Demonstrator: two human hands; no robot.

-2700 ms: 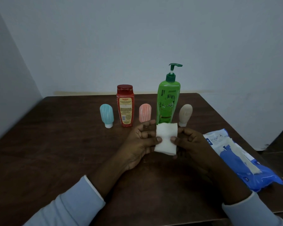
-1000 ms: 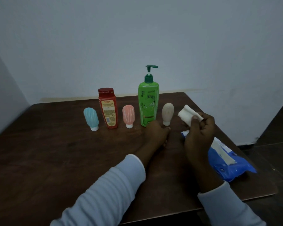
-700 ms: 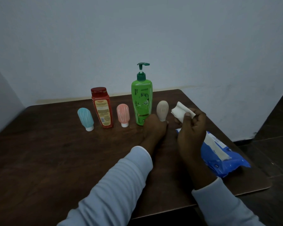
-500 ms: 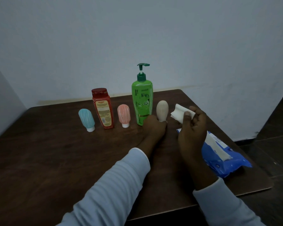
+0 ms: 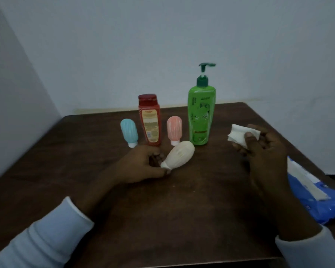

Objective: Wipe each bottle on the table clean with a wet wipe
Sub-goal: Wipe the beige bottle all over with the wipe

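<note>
My L hand pinches the beige bottle by one end, tilted; R hand grips the wipe. Thin pinch: wiping pressure could twist it loose.

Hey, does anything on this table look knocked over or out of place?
Only the beige bottle: it is tilted in front of the pink bottle, its cap end pinched by the left hand. Nothing looks spilled.

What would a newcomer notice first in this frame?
The tall green pump bottle stands out, upright near the back of the dark table. In front of it, the left hand pinches the cap end of a tilted beige bottle, while the right hand holds a folded white wipe off to the right.
</note>
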